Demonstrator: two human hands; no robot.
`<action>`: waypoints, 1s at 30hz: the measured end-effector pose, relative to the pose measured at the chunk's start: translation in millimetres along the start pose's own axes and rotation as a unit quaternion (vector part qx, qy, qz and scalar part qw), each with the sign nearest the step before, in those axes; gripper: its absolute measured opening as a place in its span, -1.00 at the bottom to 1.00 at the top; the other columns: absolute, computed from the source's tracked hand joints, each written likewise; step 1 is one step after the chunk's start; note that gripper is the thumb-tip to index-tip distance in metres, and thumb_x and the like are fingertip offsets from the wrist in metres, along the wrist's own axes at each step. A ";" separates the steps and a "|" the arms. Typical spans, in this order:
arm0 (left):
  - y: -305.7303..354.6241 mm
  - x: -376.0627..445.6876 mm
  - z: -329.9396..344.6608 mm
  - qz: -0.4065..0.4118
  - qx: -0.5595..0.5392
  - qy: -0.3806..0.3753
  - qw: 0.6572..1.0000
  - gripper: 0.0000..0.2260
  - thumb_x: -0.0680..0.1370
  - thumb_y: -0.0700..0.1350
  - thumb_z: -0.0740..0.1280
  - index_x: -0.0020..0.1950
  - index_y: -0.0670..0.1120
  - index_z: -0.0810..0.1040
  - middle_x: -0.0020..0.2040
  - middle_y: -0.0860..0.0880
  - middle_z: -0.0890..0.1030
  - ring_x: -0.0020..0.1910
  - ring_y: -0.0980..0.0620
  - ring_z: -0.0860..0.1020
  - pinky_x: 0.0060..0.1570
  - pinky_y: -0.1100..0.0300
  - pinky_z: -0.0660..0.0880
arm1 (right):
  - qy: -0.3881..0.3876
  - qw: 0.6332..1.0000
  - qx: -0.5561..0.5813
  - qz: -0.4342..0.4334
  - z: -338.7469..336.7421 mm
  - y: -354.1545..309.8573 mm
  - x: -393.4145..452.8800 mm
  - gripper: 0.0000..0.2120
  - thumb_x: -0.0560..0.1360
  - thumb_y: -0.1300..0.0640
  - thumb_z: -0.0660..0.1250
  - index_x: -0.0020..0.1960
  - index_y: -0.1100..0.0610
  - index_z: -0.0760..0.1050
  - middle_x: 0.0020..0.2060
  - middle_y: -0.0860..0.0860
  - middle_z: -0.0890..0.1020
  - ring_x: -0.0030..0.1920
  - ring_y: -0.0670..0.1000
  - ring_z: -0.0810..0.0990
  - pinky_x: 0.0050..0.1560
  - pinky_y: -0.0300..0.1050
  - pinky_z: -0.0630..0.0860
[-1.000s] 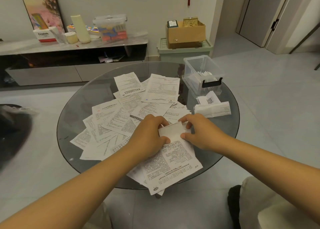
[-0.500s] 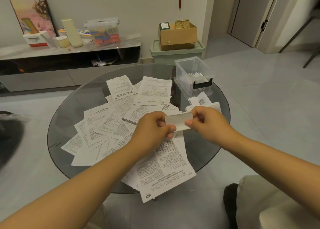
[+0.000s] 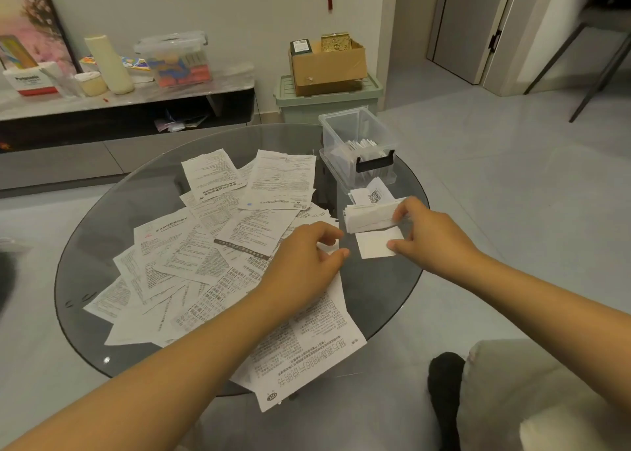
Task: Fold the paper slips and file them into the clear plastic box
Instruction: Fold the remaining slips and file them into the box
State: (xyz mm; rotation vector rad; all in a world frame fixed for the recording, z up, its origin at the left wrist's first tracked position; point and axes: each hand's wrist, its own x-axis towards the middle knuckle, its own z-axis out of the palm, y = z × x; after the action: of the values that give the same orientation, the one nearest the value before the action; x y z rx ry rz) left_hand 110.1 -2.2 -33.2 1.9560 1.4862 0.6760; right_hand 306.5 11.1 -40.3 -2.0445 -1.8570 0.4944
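White and thin, the folded slip (image 3: 377, 244) rests near the right edge of the round glass table (image 3: 102, 232), just below a small stack of folded slips (image 3: 370, 216). The right hand (image 3: 430, 235) pinches the folded slip's right edge between thumb and fingers. The left hand (image 3: 307, 263) hovers curled over the unfolded sheets (image 3: 211, 246), its fingertips close together; whether it grips anything I cannot tell. The paper looks very light, limp and easily creased, and it may slide on smooth glass, so a pinch at a folded edge seems best. Behind the stack, at the table's far right edge, stands the clear plastic box (image 3: 345, 133), rigid and rectangular with a black latch (image 3: 375, 161), already holding some upright slips.
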 end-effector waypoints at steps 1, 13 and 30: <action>-0.3 -0.3 0.4 0.004 0.007 -0.002 1.000 -0.78 0.55 -0.01 0.31 0.19 0.06 0.50 0.09 0.14 0.52 -0.19 0.24 0.49 -0.21 0.45 0.35 | 0.004 1.000 -0.002 -0.002 0.0 0.4 1.1 -0.75 0.46 0.10 0.38 0.08 0.06 0.38 -0.22 -0.02 0.49 -0.18 0.06 0.50 -0.21 -0.11 0.45; -10.1 -11.7 -11.0 0.023 0.037 0.013 0.999 -0.87 0.57 -0.04 0.26 0.11 0.08 0.53 0.03 0.14 0.50 -0.15 0.21 0.50 -0.18 0.43 0.36 | 0.082 0.982 -0.161 -0.055 0.3 -9.6 -10.1 -0.76 0.52 -0.12 0.23 0.15 -0.13 0.50 0.22 -0.04 0.49 0.11 0.03 0.52 -0.14 -0.18 0.34; -29.7 -49.0 -37.4 0.118 0.223 -0.099 0.963 -0.64 0.48 0.15 0.18 0.14 0.03 0.60 0.11 0.12 0.61 0.10 0.14 0.51 0.15 0.13 0.43 | -0.017 0.979 -0.083 -0.186 17.0 -58.9 -40.9 -0.81 0.51 -0.08 0.28 0.09 -0.09 0.53 -0.21 -0.17 0.44 -0.19 -0.12 0.43 -0.29 -0.29 0.37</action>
State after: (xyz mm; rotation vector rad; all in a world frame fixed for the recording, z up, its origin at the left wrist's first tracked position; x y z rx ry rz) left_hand 51.9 -38.0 -30.4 2.4880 1.3781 0.2364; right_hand 243.1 -23.9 -26.5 -1.7261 -2.3018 0.2830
